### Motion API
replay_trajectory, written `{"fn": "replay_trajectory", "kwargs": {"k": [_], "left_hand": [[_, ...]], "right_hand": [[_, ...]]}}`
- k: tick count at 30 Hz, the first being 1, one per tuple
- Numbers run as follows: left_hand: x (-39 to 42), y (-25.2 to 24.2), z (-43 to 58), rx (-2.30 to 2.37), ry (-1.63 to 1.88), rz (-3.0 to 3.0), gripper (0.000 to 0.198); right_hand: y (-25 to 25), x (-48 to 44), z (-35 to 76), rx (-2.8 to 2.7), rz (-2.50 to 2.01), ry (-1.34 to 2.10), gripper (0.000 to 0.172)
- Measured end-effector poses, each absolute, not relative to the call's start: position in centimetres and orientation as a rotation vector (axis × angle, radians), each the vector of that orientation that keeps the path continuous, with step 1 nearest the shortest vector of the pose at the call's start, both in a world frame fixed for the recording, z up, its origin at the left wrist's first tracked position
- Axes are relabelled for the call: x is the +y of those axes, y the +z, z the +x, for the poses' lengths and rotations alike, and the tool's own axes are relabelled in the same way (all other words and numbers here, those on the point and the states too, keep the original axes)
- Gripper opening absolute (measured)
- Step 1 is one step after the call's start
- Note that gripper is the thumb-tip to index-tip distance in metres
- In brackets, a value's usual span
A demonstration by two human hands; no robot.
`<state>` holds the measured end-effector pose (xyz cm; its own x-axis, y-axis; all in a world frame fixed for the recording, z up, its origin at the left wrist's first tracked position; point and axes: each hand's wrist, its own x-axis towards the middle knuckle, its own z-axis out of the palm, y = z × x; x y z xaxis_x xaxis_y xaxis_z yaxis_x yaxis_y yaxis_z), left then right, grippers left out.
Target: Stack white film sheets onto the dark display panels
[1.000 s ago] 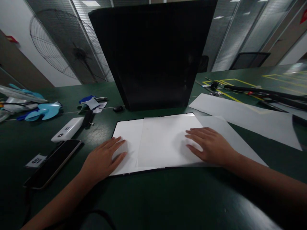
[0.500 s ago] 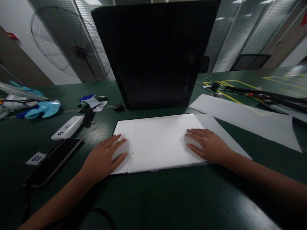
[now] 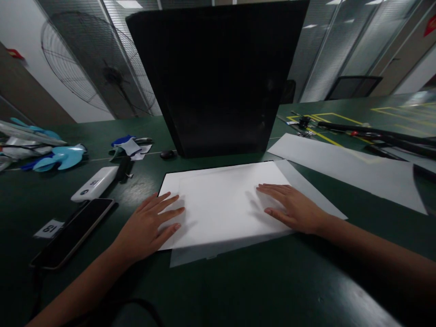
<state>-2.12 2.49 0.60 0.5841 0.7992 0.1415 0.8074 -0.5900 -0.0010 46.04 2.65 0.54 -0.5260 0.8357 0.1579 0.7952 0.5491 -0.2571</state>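
Observation:
A stack of white paper sheets [image 3: 221,204] lies flat on the dark green table [image 3: 238,290] in front of me. My left hand [image 3: 148,227] rests flat on the stack's left edge, fingers spread and open. My right hand [image 3: 293,206] lies flat on the right part of the top sheet, fingers stretched out. A thinner sheet sticks out below the stack's near edge and to the right.
A tall black panel [image 3: 218,77] stands just behind the paper. Left of me lie a black phone [image 3: 73,234], a white power bank [image 3: 93,183], a "13" tag [image 3: 47,228] and blue plastic parts [image 3: 59,159]. Another white sheet [image 3: 344,170] and black rods [image 3: 374,134] lie at right. A fan [image 3: 91,68] stands behind.
The top sheet has slid left and toward me under my right hand. A lower sheet now pokes out past the stack's near edge. My left hand stayed at the left edge.

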Motion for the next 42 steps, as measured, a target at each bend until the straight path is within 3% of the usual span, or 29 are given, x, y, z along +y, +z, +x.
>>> {"fn": "replay_trajectory", "kwargs": {"k": [7, 20, 42], "left_hand": [[2.6, 0.4, -2.3, -1.487, -0.239, -2.628, 0.053], [2.5, 0.5, -2.0, -1.662, -0.176, -2.433, 0.062], [2.4, 0.7, -2.0, -1.819, -0.037, -2.222, 0.071]], "right_hand": [[0.4, 4.1, 47.6, -2.406, -1.512, 0.032, 0.059], [-0.1, 4.8, 48.2, -2.405, -1.546, -0.017, 0.053], [-0.5, 5.1, 49.1, -2.574, -1.32, 0.302, 0.052]]}}
